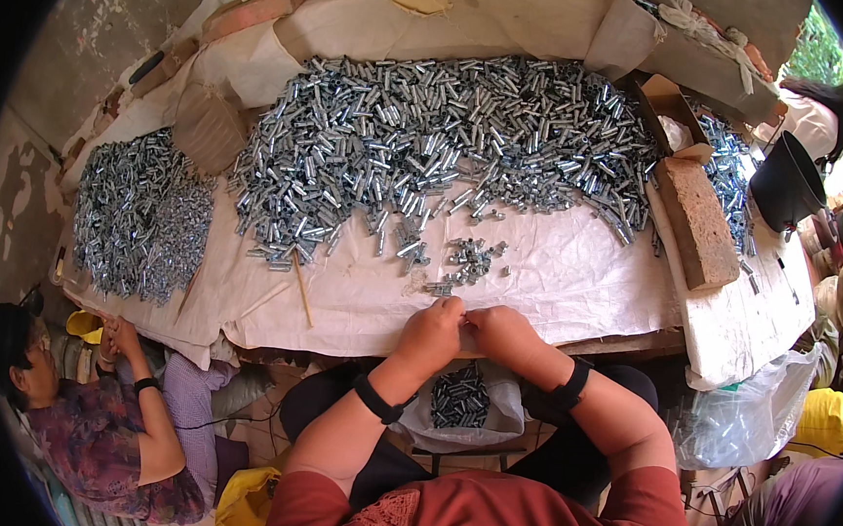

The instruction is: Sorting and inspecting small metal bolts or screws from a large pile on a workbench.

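Note:
My left hand (430, 334) and my right hand (505, 333) meet at the near edge of the cloth-covered table, fingers pinched together. Whatever sits between the fingertips is too small and covered to make out. Just beyond them lies a small cluster of short metal pieces (474, 259) on the pale cloth (557, 282). Farther back spreads a wide heap of shiny metal tubes (432, 117). Below my hands, between my knees, a white sack (504, 415) stands with its mouth spread, and dark metal tubes (460, 397) lie in it.
A brick (698, 224), a cardboard box (669, 109) and a black bucket (788, 181) stand at the right. Another metal heap (132, 213) lies at the left, near a seated co-worker (107, 427). A thin stick (302, 292) rests on the cloth. A clear plastic bag (738, 412) hangs at the right edge.

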`<state>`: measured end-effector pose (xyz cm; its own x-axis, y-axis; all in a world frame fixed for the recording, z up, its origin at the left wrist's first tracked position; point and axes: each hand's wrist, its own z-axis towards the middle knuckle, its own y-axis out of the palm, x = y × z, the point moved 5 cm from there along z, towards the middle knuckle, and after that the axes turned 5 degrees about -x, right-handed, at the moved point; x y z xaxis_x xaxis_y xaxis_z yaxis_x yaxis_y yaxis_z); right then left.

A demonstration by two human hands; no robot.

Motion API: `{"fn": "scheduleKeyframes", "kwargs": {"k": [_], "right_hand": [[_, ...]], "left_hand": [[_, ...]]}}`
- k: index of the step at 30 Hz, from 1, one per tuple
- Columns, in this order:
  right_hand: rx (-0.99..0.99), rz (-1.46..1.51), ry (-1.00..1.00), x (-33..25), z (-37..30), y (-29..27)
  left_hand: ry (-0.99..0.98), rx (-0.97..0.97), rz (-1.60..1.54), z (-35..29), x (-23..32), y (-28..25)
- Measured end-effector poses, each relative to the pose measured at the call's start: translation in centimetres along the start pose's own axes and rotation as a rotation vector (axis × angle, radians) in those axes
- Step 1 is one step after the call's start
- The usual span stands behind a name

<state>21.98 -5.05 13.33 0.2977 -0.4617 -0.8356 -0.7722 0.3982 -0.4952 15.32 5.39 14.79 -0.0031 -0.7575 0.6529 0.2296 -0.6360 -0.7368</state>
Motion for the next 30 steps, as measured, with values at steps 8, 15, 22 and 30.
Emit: {"fn": "scheduleKeyframes", "kwargs": {"k": [8,15,22,30], "right_hand": [[0.535,-0.49,-0.119,1.3,0.9,-6.0],[0.448,-0.601,-0.024,2.3,1.6,-6.3],[0.46,-0.445,-0.154,0.9,0.3,-6.8],[0.21,0.469,0.063,2.2,1.0,-5.4]], "left_hand": [[-0.005,-0.152,0.278,0.1,1.4,2.7],[-0.011,-0.22,0.259,0.0,2.0,0.6],[-0.061,-0.226,0.151,1.1,1.2,-3.5],[-0.192,0.042,0.305,2.1,-2.9,-1.9]]}}
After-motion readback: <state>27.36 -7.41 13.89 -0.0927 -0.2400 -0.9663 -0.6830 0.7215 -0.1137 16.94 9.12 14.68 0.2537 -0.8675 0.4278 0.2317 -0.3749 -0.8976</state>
